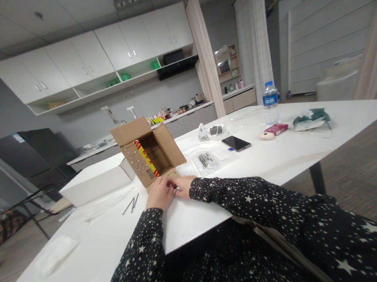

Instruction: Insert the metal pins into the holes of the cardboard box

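An open brown cardboard box [149, 152] lies on its side on the white table [278, 158], with a red and yellow strip inside and rows of small dots on its flaps. My left hand [160, 193] and my right hand [183, 185] meet at the box's near lower flap, fingers curled and touching each other. Something small and pale shows between the fingertips; I cannot tell what it is. Both sleeves are black with white stars.
A white box [95, 182] stands left of the cardboard one, with metal tweezers [130, 205] and a white tissue [55, 256] nearer me. Beyond lie a clear bag of small parts [207, 161], a phone [236, 143], a water bottle [270, 102] and a red pack [276, 128].
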A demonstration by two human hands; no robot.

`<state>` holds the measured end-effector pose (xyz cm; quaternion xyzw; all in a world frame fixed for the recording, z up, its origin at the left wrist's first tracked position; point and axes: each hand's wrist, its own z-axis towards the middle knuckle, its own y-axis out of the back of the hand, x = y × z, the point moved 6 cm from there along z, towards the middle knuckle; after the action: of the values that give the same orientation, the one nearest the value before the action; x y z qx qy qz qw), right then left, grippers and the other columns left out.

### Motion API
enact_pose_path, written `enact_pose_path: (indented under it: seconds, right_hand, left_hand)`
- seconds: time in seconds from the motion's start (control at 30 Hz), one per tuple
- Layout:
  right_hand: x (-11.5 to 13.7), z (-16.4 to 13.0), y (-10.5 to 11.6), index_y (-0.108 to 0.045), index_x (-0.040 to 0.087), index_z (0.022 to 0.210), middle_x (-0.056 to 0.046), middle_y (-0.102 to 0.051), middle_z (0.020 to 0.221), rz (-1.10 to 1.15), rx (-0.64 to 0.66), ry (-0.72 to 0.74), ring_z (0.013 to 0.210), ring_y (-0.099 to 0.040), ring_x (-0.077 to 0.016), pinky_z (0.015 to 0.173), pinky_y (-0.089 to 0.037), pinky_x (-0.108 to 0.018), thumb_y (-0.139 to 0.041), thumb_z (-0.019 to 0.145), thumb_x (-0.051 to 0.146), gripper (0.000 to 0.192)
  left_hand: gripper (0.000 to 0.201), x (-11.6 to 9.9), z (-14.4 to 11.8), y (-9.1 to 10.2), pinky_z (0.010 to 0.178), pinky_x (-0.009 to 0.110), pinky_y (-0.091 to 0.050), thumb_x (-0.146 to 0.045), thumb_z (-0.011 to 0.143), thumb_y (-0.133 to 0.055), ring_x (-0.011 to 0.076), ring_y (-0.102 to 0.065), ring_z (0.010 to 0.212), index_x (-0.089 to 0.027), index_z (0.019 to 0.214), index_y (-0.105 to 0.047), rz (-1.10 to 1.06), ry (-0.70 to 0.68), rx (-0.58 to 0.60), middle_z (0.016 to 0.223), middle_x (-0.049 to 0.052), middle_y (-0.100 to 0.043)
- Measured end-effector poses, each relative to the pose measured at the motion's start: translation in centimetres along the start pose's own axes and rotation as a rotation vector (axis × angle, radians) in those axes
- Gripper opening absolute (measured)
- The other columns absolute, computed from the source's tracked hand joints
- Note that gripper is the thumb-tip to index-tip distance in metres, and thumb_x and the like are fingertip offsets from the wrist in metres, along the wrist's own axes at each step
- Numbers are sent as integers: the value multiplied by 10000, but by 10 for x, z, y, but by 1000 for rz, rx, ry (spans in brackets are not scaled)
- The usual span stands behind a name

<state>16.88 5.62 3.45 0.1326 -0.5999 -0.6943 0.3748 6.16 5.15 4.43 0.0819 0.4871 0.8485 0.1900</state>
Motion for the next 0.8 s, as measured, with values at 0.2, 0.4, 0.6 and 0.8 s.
enact_pose_path:
  seconds: [0.2, 0.4, 0.6, 0.8]
  right_hand:
    - [1, -2, 2, -623, 227, 976, -74, -678, 928, 1, 25, -1, 836, -647, -253, 671, -504, -350, -455, 767, 321, 284]
    - [2, -3, 3, -631, 224, 958, -75, -671, 934, -7, 47, -18, 848, -639, -254, 691, -503, -359, -453, 773, 316, 273]
    - [0, 0, 0, -637, 221, 950, -71, -675, 926, -1, 36, -23, 841, -641, -248, 678, -501, -344, -462, 771, 310, 265]
    - [-3, 3, -3, -627, 219, 958, -70, -679, 921, 7, 15, -24, 828, -643, -245, 668, -496, -338, -473, 765, 312, 264]
  left_hand:
    - [134, 0, 0, 4, 795, 347, -455, -253, 804, -467, 197, -570, 853, -193, 850, -577, -15, -1, -60, 854, 49, -621]
    - [145, 0, 0, 5, 793, 341, -464, -253, 805, -469, 185, -574, 837, -190, 844, -593, -46, -4, -80, 855, 45, -617]
    - [161, 3, 0, 4, 799, 330, -480, -254, 809, -472, 169, -572, 813, -191, 855, -613, -89, 6, -76, 844, 43, -603]
    - [183, 5, -1, 3, 795, 323, -493, -268, 831, -467, 158, -568, 795, -196, 887, -626, -110, 10, -96, 850, 44, -577]
